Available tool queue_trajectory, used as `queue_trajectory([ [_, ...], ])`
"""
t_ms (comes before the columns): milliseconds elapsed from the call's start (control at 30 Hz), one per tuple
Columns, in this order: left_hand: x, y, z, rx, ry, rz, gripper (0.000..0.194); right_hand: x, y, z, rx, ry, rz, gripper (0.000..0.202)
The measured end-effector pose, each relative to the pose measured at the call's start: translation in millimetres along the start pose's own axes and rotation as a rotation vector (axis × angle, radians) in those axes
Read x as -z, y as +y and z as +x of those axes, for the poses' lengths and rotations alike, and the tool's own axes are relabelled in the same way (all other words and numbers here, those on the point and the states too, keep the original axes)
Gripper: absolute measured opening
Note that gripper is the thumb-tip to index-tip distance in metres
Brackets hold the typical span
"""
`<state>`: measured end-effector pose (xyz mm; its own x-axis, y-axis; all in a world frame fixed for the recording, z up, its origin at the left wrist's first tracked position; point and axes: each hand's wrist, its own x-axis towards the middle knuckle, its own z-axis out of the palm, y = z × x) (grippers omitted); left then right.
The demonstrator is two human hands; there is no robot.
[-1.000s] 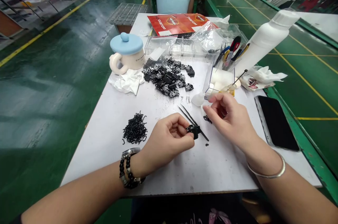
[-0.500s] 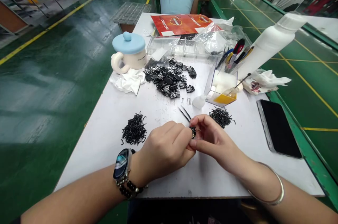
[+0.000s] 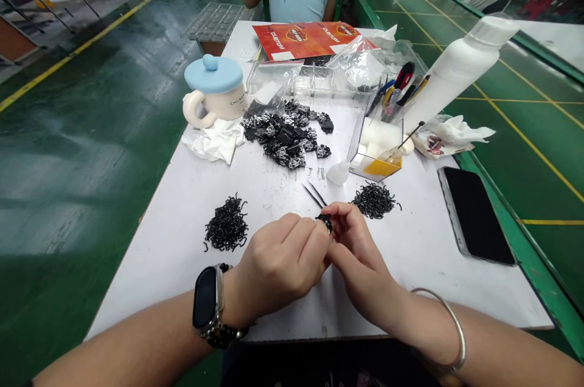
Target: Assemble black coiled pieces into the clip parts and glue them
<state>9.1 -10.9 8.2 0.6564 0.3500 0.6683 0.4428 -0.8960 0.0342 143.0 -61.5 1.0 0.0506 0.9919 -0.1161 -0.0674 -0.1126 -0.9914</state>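
The left hand [image 3: 283,259] and the right hand [image 3: 360,259] meet over the near middle of the table [image 3: 168,253], their fingertips closed around a small black part [image 3: 325,223]. The fingers hide most of it, so I cannot tell which hand bears more of its weight or exactly where each one presses. Two hands probably meet on it because something this small needs steadying from both sides, and the narrow pinch of the right thumb and forefinger suits fine handling. The left fingers are curled in, backing the part up.

Just beyond the fingertips, the slim tips of the tweezers [image 3: 312,196] point far and left; the rest is hidden by the hands, so how they are supported is unclear. One pile of tiny black curved pieces [image 3: 225,226] lies left of the hands and another pile [image 3: 375,201] to the right, likely so that each is a short reach away. The heap of larger black parts [image 3: 285,134] sits farther off, which leaves working room in front.

The lidded mug [image 3: 223,104] stands far left and the phone [image 3: 477,213] lies at the right, both apart from the small pieces, perhaps to avoid knocks.
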Motion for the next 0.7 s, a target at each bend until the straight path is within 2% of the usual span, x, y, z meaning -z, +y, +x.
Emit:
queue_trajectory([
  [200, 0.1, 0.8, -0.1, 0.001, 0.006, -0.021, 0.013, 1.3, 7.8, -4.2, 0.084, 0.023, -0.098, 0.033],
  [300, -0.7, 0.1, -1.1, 0.008, 0.001, -0.031, 0.014, 1.6, 7.7, -5.3, 0.058, 0.012, -0.093, 0.031],
  [433, -2.5, -1.4, -1.6, -0.019, -0.012, -0.05, 0.013, 3.9, 2.7, -2.2, -0.038, -0.011, 0.029, 0.028],
  [533, -2.9, -1.6, -1.3, 0.031, -0.009, -0.06, 0.01, 13.9, -3.3, 4.7, -0.115, -0.098, 0.109, 0.026],
  [700, -1.3, -0.3, -0.3, 0.118, -0.002, -0.068, 0.013, 36.6, -12.2, 16.8, -0.07, -0.205, 0.028, 0.02],
])
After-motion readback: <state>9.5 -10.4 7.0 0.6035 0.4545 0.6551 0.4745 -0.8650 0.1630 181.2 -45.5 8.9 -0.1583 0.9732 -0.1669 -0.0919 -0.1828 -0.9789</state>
